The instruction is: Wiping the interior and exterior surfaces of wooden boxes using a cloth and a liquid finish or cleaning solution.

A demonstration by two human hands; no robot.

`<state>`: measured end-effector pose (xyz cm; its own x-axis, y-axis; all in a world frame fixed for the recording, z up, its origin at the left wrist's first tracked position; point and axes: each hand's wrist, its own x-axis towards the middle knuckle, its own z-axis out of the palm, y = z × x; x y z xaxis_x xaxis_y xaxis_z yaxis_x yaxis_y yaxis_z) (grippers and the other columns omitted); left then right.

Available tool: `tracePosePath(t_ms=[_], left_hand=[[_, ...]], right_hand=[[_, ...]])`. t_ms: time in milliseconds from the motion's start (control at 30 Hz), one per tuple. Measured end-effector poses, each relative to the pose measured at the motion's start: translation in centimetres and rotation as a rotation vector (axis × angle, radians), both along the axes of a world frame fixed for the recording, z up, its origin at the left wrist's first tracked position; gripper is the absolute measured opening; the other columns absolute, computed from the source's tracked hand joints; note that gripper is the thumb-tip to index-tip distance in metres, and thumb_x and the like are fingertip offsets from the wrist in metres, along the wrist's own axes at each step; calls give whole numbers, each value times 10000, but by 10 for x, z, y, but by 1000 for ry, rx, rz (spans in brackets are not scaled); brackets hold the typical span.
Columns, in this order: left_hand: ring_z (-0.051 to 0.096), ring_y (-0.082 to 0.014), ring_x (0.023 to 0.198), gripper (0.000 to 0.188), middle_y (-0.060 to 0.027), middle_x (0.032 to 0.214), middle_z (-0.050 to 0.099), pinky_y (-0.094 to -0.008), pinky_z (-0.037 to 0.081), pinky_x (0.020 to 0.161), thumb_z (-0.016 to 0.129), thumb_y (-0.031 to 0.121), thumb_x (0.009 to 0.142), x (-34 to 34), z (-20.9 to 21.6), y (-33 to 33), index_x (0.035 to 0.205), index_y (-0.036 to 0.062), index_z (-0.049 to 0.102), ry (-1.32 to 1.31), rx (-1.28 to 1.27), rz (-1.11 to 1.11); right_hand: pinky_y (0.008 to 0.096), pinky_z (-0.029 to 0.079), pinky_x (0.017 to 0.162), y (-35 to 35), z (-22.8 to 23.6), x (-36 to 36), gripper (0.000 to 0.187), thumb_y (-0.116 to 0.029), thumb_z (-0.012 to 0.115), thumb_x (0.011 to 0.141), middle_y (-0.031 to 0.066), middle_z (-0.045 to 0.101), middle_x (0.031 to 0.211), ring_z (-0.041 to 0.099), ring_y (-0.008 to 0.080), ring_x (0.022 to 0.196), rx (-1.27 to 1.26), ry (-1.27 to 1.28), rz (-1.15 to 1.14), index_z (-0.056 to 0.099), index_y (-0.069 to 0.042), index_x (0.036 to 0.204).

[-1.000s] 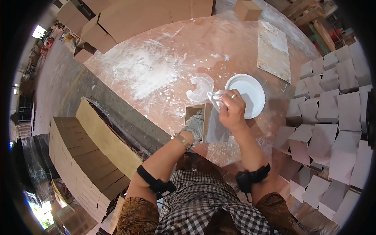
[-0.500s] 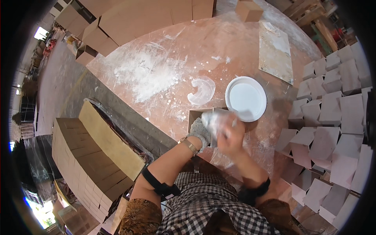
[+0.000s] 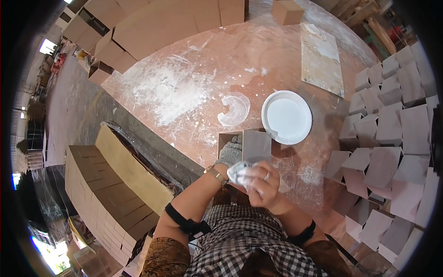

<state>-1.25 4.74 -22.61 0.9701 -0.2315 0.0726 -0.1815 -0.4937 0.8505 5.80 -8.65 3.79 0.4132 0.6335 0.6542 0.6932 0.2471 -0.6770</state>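
Note:
My left hand (image 3: 230, 151), in a grey knit glove with a watch at the wrist, reaches into an open-ended box (image 3: 257, 144) and holds it from within; part of the fingers is hidden by the wall. The box has a brown inside and a pale, smooth outer face turned up to the right. Closed round a crumpled, whitish cloth (image 3: 237, 173), my bare right hand (image 3: 264, 185) hovers just off the box's near edge. A round white tub (image 3: 269, 97) of white liquid stands beyond the box, to its right. Left of the tub lies a translucent, crescent-cut plastic disc (image 3: 234, 109).
Stacked pale boxes (image 3: 390, 124) rise along the right side. Brown boxes (image 3: 170, 25) line the table's far edge. A stained board (image 3: 321, 57) lies at the far right, and white powder (image 3: 170, 90) covers part of the reddish tabletop (image 3: 217, 55). More brown panels (image 3: 106, 198) stand at the left.
My right hand has drawn back toward me with the cloth, off the box's pale face. The box has shifted slightly left, with my left hand still inside it.

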Motion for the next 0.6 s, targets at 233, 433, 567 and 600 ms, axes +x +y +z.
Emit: tracePosePath(t_ms=[233,433,567,600], left_hand=[[512,-264,1065,379,-150,1123,549,-369,397,917,524,290,812,41,147,-5,1123,73,537,184,175,293],[451,-292,1148,506,-149,1238,491,-357,338,992,537,341,795,28,158,4,1211,58,485,201,358,235],[410,-301,1193,493,-165,1257,475,-351,301,1024,503,337,820,49,183,4,1217,45,479,500,267,110],[410,-301,1193,493,-165,1257,475,-351,301,1024,503,337,820,52,197,4,1217,45,479,505,271,111]], right_hand=[[373,471,627,27,-32,95,191,-12,530,636,102,650,844,568,289,691,-61,-14,-322,654,-59,774],[371,453,590,-32,-37,35,145,6,525,612,103,646,807,559,286,651,-27,-29,-184,628,-38,703],[366,464,598,-10,-47,78,157,28,505,620,118,643,788,571,295,660,26,0,-269,621,-12,718],[371,465,604,0,-48,95,185,40,494,630,137,638,780,577,310,682,-13,57,-302,625,-9,752]])
